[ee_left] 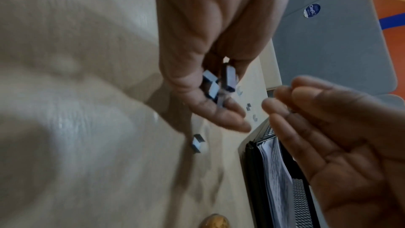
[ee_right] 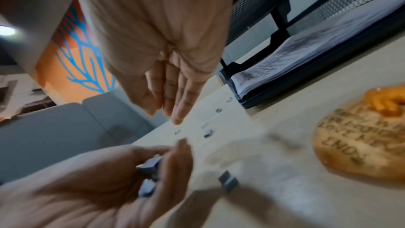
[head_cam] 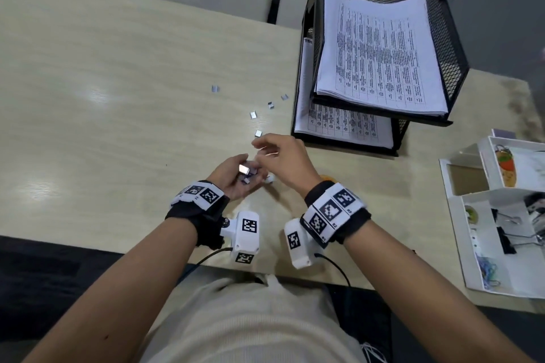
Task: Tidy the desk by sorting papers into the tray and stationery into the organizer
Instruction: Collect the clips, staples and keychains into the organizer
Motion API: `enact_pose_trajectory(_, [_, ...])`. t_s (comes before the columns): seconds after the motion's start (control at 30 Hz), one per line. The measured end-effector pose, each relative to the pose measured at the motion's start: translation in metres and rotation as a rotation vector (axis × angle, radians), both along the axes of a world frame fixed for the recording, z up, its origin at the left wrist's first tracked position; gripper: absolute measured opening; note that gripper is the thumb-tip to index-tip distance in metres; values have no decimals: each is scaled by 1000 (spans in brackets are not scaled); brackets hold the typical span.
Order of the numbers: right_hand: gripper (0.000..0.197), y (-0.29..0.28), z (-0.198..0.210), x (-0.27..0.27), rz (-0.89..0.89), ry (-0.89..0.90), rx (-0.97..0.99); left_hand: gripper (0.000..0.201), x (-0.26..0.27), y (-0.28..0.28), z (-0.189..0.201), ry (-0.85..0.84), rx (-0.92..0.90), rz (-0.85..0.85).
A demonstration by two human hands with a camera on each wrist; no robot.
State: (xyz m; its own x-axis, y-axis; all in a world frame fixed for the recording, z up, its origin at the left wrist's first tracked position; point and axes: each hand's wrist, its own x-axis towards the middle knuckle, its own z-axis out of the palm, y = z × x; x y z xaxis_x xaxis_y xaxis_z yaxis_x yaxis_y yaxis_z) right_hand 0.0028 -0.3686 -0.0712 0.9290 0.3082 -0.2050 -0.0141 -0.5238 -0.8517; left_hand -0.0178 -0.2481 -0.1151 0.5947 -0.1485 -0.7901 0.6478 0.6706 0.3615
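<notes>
My left hand [head_cam: 233, 178] is cupped palm-up just above the desk and holds several small grey staple blocks [head_cam: 244, 169] in its curled fingers; the left wrist view shows those staple blocks [ee_left: 219, 84] lying against the fingers. My right hand [head_cam: 280, 156] hovers just right of it with straight fingers and holds nothing; in its wrist view the right hand [ee_right: 171, 75] points down over the desk. Loose staple blocks [head_cam: 258, 133] lie scattered beyond both hands, and one staple block [ee_right: 228, 180] sits close by the left hand [ee_right: 87, 179].
A black mesh two-tier paper tray [head_cam: 451, 38] with printed sheets [head_cam: 380, 53] stands at the back right. A white organizer [head_cam: 454, 215] with binder clips [head_cam: 507, 233] sits at the right edge. A round orange-brown token [ee_right: 361, 136] lies under my right wrist.
</notes>
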Motion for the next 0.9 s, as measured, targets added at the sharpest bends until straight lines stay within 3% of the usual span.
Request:
enact_pose_trajectory(0.1, [26,-11,-8,3,13,-65,-156,46,-2,7,-6,55,17,-16])
enact_pose_trajectory(0.2, [24,-18,-25,-5,260,-120,-430,61,-3,15,-11,46,-9,-16])
enact_pose_trajectory(0.33, [19,-15,-40,-12,524,-192,-606,36,-4,24,-9,62,8,17])
enact_pose_trajectory(0.57, [21,16,-32,35,258,-277,-587,29,7,37,-6,9,33,77])
enact_pose_trajectory(0.77, [24,34,-34,61,284,-293,-690,35,13,48,-4,-23,27,149])
enact_pose_trajectory(0.9, [19,36,-37,61,245,-198,-654,39,20,55,-8,-7,32,178])
